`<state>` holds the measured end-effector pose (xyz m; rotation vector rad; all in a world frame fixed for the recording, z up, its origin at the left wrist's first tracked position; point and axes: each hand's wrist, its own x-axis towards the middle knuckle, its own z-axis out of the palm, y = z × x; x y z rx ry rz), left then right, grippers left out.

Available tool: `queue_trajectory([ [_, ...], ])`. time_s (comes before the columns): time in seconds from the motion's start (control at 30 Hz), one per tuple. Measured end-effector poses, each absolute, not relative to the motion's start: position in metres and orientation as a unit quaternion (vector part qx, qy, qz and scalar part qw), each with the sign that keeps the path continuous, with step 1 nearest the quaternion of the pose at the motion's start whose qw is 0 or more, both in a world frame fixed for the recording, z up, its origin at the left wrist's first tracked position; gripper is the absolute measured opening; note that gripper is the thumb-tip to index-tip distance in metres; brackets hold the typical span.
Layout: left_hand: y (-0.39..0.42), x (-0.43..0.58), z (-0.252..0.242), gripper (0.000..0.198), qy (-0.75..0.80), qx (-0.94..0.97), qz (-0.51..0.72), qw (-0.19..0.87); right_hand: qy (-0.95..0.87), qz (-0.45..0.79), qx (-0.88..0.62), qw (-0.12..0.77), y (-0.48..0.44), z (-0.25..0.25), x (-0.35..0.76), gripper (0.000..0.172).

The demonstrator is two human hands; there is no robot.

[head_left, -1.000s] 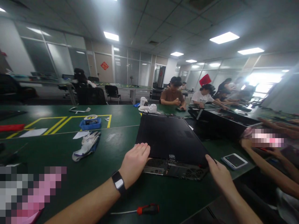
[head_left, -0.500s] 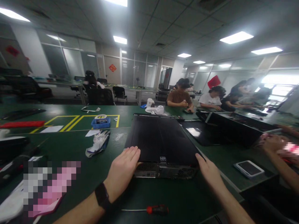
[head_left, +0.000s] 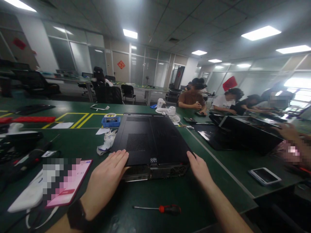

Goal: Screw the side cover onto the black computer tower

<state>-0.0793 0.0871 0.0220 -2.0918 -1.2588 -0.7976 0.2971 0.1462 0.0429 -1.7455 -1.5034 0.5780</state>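
Note:
A black desktop computer case [head_left: 159, 139] lies flat on the green table, its vented panel up and its port side towards me. My left hand [head_left: 110, 168] grips the near left corner, fingers over the top edge and thumb low at the port side. On the near right corner, my right hand [head_left: 199, 166] holds the side edge; some of its fingers are hidden. Between my forearms lies a screwdriver [head_left: 170, 209] with a red and black handle. White work gloves [head_left: 107, 142] lie against the case's left side, partly covered by it.
Left are a pink-screened device [head_left: 81, 173], a white device with a cable, and dark tools. A blue bin [head_left: 111, 121] and white fan parts [head_left: 170, 110] stand farther back. Rightward are another open black case [head_left: 250, 132], a white-framed device [head_left: 264, 175] and a co-worker's hands [head_left: 289, 132].
The computer case has slid left between my hands, up against the gloves. Both hands moved left with it. The view has shifted slightly, and the screwdriver stays on the table.

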Motion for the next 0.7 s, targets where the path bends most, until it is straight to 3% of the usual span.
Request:
queue_trajectory([
  [0.43,0.076,-0.087,0.022,0.052,-0.482,-0.774,-0.321,0.257,-0.583,0.236,-0.690,0.357,0.142,0.041,0.288,0.069],
  [0.7,0.070,-0.093,0.022,0.044,-0.518,-0.724,-0.412,0.194,-0.618,0.178,-0.656,0.396,0.136,0.036,0.291,0.066],
])
